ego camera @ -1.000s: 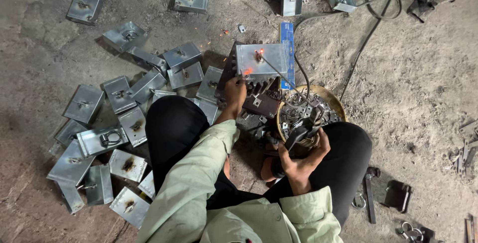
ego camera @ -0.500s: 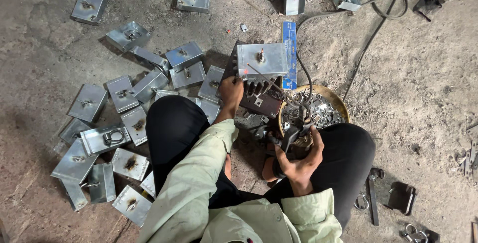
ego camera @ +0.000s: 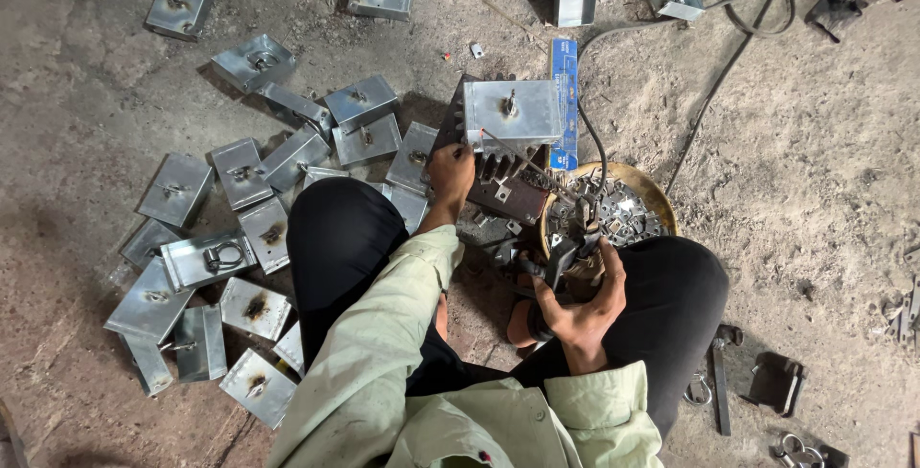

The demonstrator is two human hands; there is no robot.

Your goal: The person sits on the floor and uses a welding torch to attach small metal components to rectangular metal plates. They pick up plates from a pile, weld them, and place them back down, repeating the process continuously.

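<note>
- Little has shifted since earlier: left hand (ego camera: 450, 169) still pinches the edge of the grey metal box (ego camera: 511, 114); right hand (ego camera: 581, 301) stays wrapped around the welding holder (ego camera: 561, 255).
- Box sits upright on a dark stand (ego camera: 503, 190), on the floor ahead of the knees.
- Round yellow pan (ego camera: 648, 196), just right of the stand, holds small metal pieces (ego camera: 618, 214).
- Finished boxes (ego camera: 240, 238) lie scattered on the floor to the left.

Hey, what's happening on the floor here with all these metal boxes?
A person sits on the dirt floor. The left hand steadies a grey metal box standing on a dark block, while the right hand grips a cabled welding holder. Similar boxes lie scattered alongside, and a round pan holds small metal pieces.
</note>
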